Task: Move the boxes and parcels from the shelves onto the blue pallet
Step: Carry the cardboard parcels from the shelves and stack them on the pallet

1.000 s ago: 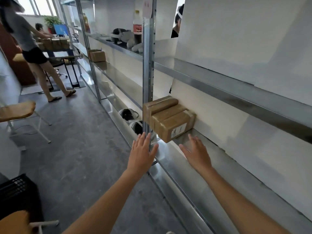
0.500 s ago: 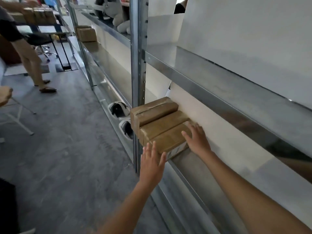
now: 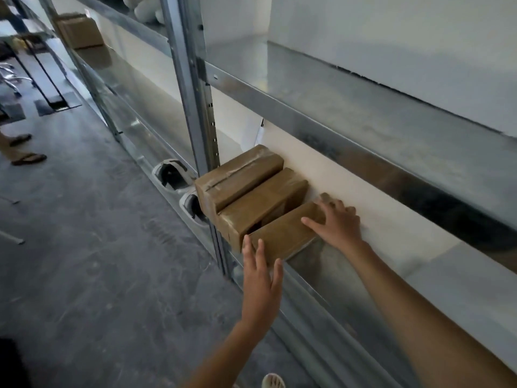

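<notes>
Right hand (image 3: 340, 229) rests flat-fingered on the nearest parcel (image 3: 282, 233) on the shelf (image 3: 330, 270). Left hand (image 3: 261, 278), fingers spread, hovers at its front end. Two more parcels (image 3: 246, 189) lie beyond, against the steel upright (image 3: 193, 88).

Nearest parcel's (image 3: 282, 233) far end under right hand (image 3: 340, 228)

Grey concrete floor (image 3: 84, 261) runs along galvanised metal shelving (image 3: 363, 113) against a white wall (image 3: 391, 32); a black-framed table (image 3: 42, 77) stands far left.
</notes>
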